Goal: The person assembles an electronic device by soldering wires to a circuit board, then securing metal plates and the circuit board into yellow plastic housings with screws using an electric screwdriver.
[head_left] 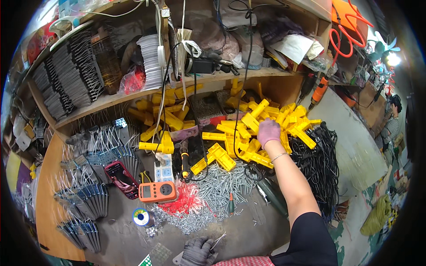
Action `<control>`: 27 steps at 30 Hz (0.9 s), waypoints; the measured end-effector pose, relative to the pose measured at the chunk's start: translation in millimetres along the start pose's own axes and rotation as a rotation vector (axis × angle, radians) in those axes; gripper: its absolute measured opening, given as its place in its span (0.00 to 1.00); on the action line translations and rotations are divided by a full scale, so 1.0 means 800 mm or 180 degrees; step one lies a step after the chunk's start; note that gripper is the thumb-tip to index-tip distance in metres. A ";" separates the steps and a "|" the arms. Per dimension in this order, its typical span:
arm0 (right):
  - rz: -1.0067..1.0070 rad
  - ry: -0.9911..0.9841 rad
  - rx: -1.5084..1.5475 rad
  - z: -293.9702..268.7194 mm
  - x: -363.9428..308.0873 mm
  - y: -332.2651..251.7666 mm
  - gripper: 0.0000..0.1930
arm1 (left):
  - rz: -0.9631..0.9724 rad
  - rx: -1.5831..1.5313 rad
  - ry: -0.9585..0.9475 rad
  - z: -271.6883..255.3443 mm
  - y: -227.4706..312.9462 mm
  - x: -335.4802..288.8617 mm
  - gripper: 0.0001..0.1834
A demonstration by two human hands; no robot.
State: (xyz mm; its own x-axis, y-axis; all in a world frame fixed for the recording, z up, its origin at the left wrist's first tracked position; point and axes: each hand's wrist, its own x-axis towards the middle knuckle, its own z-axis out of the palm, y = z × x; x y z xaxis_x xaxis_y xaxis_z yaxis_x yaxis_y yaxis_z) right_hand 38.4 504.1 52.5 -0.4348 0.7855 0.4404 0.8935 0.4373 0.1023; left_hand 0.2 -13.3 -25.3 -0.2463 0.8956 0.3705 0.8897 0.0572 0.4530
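Observation:
My right hand (269, 131), in a pink glove, reaches into a heap of yellow plastic housings (222, 156) at the back of the workbench. It touches the housings, but its fingertips are hidden, so its grip does not show. Near the front edge, my left hand (197, 252) wears a dark grey glove with the fingers curled. A flat grey plate (178, 258) shows beside that glove, and thin white wires (219, 240) stick out on its other side. Most of this wired piece lies under the left hand.
Loose screws (222, 181), red wire bits (184, 195), a solder spool (143, 217), an orange meter (157, 192) and a phone (122, 179) cover the middle. Wired panels (88, 199) stand left; black cables (317, 168) lie right. Cords (195, 111) hang down before the shelf (155, 88).

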 end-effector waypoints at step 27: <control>-0.1324 -0.0958 0.1544 -0.033 0.000 0.078 0.20 | 0.0196 0.0048 -0.0196 0.026 -0.033 -0.027 0.30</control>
State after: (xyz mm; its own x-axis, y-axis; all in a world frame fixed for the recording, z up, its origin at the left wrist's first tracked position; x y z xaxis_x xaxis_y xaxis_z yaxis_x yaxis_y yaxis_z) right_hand 97.4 520.2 82.6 -0.8042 0.5671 0.1780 0.5260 0.8184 -0.2313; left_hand -9.7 -25.2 -62.3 -0.1673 0.9230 0.3465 0.9081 0.0074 0.4186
